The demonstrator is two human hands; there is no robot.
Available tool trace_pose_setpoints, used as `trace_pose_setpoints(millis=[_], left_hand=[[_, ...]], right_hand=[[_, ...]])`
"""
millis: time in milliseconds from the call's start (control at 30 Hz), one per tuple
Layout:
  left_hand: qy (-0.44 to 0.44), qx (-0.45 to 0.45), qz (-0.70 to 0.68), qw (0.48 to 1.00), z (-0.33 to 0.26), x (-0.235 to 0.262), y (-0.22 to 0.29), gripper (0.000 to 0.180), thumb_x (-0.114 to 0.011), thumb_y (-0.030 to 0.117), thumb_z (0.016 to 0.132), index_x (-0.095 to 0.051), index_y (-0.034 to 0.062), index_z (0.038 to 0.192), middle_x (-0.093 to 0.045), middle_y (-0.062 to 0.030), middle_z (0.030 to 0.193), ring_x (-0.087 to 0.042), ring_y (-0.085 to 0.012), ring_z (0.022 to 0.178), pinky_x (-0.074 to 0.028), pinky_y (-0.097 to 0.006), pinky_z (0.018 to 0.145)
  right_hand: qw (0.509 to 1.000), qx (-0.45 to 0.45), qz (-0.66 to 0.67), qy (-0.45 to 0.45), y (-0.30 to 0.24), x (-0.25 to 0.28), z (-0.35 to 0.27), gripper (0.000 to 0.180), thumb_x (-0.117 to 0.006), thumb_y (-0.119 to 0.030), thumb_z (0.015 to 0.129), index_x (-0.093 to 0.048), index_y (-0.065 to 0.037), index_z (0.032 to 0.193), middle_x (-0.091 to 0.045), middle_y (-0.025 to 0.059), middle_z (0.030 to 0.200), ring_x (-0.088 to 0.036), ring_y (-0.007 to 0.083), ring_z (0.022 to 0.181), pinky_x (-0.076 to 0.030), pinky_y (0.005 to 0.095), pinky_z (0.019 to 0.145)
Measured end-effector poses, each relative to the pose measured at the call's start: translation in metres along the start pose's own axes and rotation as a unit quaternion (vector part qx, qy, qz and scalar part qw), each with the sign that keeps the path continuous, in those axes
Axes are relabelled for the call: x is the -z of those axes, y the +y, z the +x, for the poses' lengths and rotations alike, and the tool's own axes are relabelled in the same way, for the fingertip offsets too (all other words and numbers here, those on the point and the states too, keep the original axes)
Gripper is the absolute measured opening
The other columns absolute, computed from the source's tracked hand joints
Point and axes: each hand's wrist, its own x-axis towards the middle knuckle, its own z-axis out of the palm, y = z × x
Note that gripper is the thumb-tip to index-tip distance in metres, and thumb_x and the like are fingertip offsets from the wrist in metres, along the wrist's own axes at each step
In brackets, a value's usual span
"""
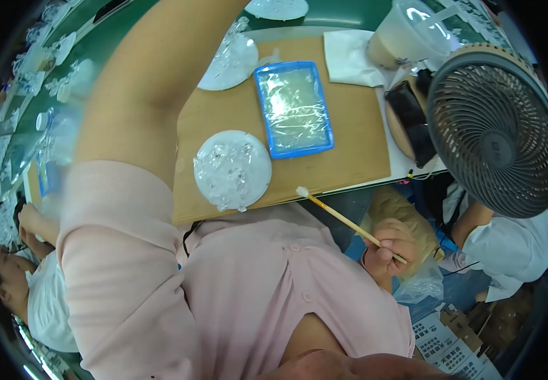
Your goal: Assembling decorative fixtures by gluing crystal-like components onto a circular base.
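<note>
My right hand (390, 248) is closed around the lower part of a thin wooden-handled brush (343, 220), held in front of the table's near edge. Its pale bristle tip points up and left, close to the edge of a brown cardboard sheet (356, 133). My left arm stretches forward across the left side, and its hand lies beyond the upper border of the picture. On the cardboard, a round white plate (233, 170) carries several clear plastic pieces. To its right lies a blue-framed tray (294, 109) with a shiny clear film over a pale surface.
Another white plate of clear pieces (231, 63) sits farther back, partly behind my left arm. A round grey fan (495, 136) stands at the right, near a dark pouch (410, 120), a translucent plastic jug (403, 38) and white tissue (352, 57). Other people sit at both sides.
</note>
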Motion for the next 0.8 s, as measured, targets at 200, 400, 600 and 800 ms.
trace_pose_setpoints(millis=[200,400,600,800], left_hand=[[0.085,-0.062,-0.017,0.994,-0.013,0.031,0.049,0.014,-0.059,0.006,0.077,-0.070,0.0033,0.085,-0.068,-0.0205,0.091,-0.066,-0.0359,0.085,-0.053,-0.043,0.073],[0.002,-0.136,-0.029,0.990,-0.053,0.026,0.090,0.018,-0.060,0.006,0.076,-0.072,0.0043,0.089,-0.068,-0.0196,0.092,-0.067,-0.0346,0.089,-0.053,-0.042,0.076],[0.060,-0.090,-0.143,0.984,-0.175,0.117,0.099,0.015,-0.064,0.014,0.078,-0.071,0.0042,0.086,-0.068,-0.0190,0.088,-0.065,-0.0369,0.084,-0.052,-0.044,0.074],[0.056,-0.067,-0.364,0.927,-0.303,0.111,0.114,0.024,-0.062,0.026,0.087,-0.065,0.0086,0.104,-0.066,-0.0107,0.096,-0.062,-0.0286,0.090,-0.050,-0.038,0.077]], right_hand=[[0.977,0.017,0.049,-0.208,0.003,-0.013,0.010,0.020,-0.065,-0.005,0.077,-0.050,-0.002,0.090,-0.062,0.0139,0.072,-0.053,0.0243,0.049,-0.044,0.0325,0.047],[0.947,0.082,0.037,-0.308,-0.001,-0.043,0.013,0.027,-0.068,-0.002,0.070,-0.050,-0.001,0.090,-0.061,0.0134,0.079,-0.051,0.0235,0.050,-0.039,0.0326,0.045],[0.938,0.091,-0.004,-0.336,-0.011,-0.059,0.002,0.025,-0.066,0.000,0.072,-0.050,-0.002,0.091,-0.061,0.0140,0.082,-0.053,0.0238,0.055,-0.042,0.0333,0.048],[0.930,0.171,-0.091,-0.312,-0.007,-0.080,-0.013,0.028,-0.065,0.004,0.071,-0.048,-0.001,0.093,-0.061,0.0155,0.083,-0.054,0.0261,0.058,-0.046,0.0346,0.052]])
